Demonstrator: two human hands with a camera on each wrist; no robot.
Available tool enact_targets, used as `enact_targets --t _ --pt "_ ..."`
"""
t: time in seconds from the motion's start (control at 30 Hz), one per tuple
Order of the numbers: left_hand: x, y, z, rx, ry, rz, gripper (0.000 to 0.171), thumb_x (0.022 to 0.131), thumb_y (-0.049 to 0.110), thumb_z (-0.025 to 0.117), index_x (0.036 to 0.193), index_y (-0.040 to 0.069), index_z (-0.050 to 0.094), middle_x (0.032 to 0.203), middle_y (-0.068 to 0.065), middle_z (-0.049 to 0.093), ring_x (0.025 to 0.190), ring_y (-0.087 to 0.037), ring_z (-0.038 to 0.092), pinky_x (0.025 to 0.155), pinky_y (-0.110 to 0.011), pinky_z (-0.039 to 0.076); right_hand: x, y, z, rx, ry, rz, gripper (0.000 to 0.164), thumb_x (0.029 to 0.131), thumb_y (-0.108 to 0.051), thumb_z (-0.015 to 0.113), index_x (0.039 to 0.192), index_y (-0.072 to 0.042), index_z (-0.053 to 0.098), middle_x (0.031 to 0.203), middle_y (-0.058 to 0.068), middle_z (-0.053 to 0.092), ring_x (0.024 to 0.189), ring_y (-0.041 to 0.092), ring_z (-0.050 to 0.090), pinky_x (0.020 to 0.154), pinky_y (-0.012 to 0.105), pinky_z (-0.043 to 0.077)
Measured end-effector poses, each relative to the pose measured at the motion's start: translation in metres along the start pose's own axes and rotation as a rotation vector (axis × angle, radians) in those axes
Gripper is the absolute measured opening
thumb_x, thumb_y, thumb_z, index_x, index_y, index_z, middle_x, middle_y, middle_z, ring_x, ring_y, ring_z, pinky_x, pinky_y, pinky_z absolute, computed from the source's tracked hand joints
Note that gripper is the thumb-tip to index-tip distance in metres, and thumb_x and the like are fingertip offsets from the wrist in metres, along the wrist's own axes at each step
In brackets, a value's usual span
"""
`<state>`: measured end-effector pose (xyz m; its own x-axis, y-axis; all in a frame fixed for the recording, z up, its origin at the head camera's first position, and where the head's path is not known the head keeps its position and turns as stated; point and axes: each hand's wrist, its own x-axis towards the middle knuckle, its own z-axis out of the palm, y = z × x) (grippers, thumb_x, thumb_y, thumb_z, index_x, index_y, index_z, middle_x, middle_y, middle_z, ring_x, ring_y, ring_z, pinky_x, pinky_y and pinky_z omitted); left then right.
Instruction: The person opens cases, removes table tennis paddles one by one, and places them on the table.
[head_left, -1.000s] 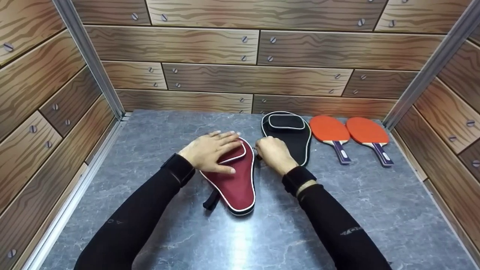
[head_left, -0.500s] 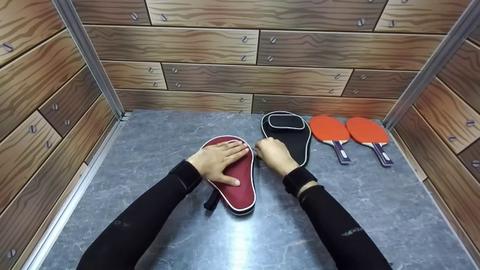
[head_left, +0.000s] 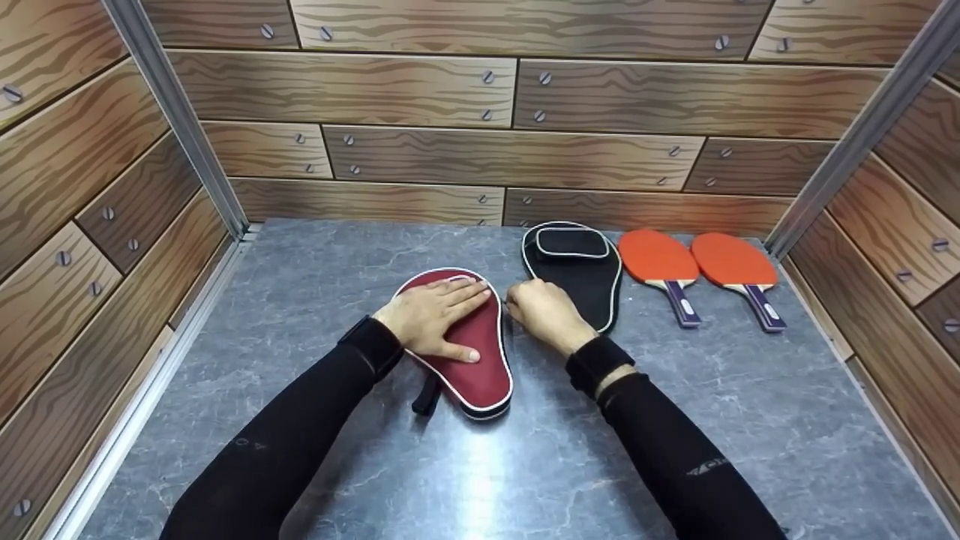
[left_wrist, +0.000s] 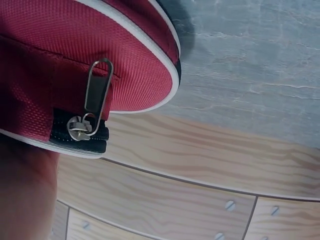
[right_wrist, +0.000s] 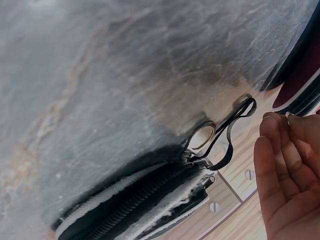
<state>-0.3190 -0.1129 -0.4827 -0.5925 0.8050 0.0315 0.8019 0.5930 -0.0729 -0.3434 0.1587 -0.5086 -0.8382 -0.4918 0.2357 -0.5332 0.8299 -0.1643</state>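
Observation:
A red paddle case (head_left: 480,375) with white piping lies on the grey table, its narrow end toward me. My left hand (head_left: 435,315) rests flat on its wide part, covering most of the pocket. In the left wrist view the pocket's metal zipper pull (left_wrist: 99,92) hangs at the pocket edge. My right hand (head_left: 547,311) is at the case's right edge, thumb and forefinger pinching a small zipper pull (right_wrist: 288,115), mostly hidden by the fingertips. A black strap (head_left: 426,397) sticks out at the case's lower left.
Just right of my right hand lies a black paddle case (head_left: 596,289), whose own zipper pull (right_wrist: 204,136) shows in the right wrist view. Two orange-faced paddles (head_left: 658,256) lie farther right, handles toward me. Wood-patterned walls (head_left: 420,154) enclose the table at the back and sides.
My left hand has slid right and slightly toward me on the red case, then lies still. The case's narrow end has shifted slightly away from me. The right hand stays at the edge.

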Motion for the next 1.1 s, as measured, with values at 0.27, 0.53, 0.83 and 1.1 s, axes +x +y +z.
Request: enact_targets --t 0.27,0.53,0.83,1.1 --pt "0.002 -0.008 0.000 -0.050 -0.007 -0.013 0.104 0.109 0.070 0.070 0.181 0.002 0.040 0.189 -0.017 0.044 0.178 -0.037 0.043 0.146 -0.051 0.038 -0.003 -0.002 0.000 0.003 -0.002 -0.036 0.020 0.106 -0.011 0.077 0.086 -0.008 0.078 0.088 0.014 0.082 0.085 0.044 0.083 0.077 0.065 0.066" --pt "0.006 -0.018 0.002 -0.057 -0.032 -0.048 0.106 0.109 0.072 0.068 0.183 0.003 0.037 0.191 -0.017 0.040 0.180 -0.036 0.038 0.149 -0.050 0.034 -0.005 -0.006 -0.001 0.015 -0.010 -0.056 0.019 0.107 -0.011 0.077 0.088 -0.008 0.080 0.088 0.013 0.082 0.087 0.041 0.083 0.078 0.064 0.067" --pt "0.008 -0.029 0.003 -0.075 -0.029 -0.101 0.104 0.109 0.071 0.067 0.183 0.003 0.037 0.191 -0.018 0.040 0.180 -0.038 0.038 0.149 -0.050 0.033 -0.007 -0.013 -0.001 0.001 -0.019 -0.102 0.014 0.107 -0.011 0.078 0.094 -0.008 0.083 0.094 0.016 0.084 0.092 0.041 0.083 0.080 0.063 0.067" --pt "0.009 -0.036 0.002 -0.106 -0.031 -0.144 0.104 0.110 0.069 0.068 0.183 0.004 0.036 0.191 -0.018 0.039 0.180 -0.039 0.038 0.149 -0.052 0.033 -0.010 -0.017 -0.001 0.000 -0.024 -0.128 0.014 0.107 -0.011 0.080 0.095 -0.007 0.085 0.095 0.015 0.087 0.094 0.044 0.085 0.082 0.064 0.068"
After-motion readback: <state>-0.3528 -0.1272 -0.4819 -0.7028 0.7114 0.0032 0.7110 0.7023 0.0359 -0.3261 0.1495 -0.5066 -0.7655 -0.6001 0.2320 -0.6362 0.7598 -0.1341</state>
